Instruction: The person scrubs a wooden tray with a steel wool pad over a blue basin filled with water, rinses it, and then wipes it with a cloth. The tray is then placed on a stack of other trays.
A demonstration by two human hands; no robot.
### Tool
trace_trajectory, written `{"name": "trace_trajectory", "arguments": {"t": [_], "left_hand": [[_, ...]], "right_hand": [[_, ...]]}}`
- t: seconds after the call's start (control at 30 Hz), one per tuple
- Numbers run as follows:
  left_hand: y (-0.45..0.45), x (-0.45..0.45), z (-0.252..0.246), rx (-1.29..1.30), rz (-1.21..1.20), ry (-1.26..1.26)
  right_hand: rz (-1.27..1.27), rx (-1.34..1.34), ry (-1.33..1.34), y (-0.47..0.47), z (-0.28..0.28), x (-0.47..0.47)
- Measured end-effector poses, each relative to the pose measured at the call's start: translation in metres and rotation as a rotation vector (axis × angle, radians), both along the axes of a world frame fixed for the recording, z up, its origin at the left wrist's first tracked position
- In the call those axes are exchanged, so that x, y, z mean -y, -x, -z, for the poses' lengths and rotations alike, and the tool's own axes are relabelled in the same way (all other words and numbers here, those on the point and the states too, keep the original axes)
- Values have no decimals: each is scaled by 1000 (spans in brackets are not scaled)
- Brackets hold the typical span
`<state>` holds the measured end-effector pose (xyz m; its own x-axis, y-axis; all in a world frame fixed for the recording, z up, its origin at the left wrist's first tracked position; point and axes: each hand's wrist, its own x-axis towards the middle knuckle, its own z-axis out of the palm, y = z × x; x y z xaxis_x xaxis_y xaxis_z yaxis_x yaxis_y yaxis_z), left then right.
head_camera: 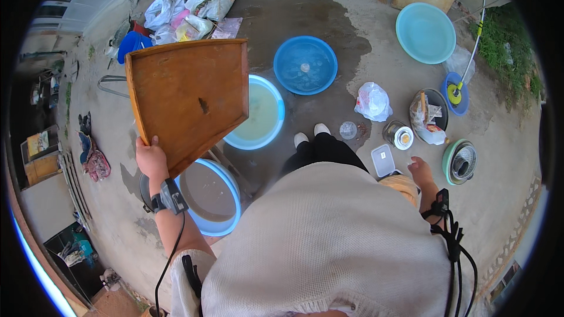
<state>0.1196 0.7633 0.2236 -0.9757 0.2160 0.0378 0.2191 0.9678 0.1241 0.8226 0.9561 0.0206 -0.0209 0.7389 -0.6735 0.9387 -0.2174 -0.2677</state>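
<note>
My left hand (152, 158) grips the lower left edge of a brown wooden tray or drawer (189, 92) with a raised rim and a dark mark. The wood is held up over part of a basin of cloudy water (260, 114). Below it, close to my left forearm, stands a tub of murky grey-brown water (209, 193). My right hand (419, 170) hangs at my right side with nothing seen in it. Nearest to it are a clear plastic lid or box (383, 161) and a metal pot (403, 137). Ahead of my feet is a blue basin of water (305, 65).
Filled plastic bags (191, 13) and a blue bucket (130, 47) lie back left. At right are a pale green basin (425, 33), a mop (473, 48) in a small basin, a white bag (373, 102) and a green basin with metalware (449, 167). The concrete is partly wet.
</note>
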Motion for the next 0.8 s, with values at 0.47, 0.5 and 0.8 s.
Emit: {"name": "trace_trajectory", "arguments": {"t": [0.47,0.5,0.8], "left_hand": [[1,43,22,-247,-21,-9],[-1,50,19,-250,-47,-28],[-12,98,-1,-439,-21,-423]], "right_hand": [[-87,-13,-74,13,-3,7],[-106,0,-74,10,0,8],[-75,-96,-83,55,-11,-18]]}}
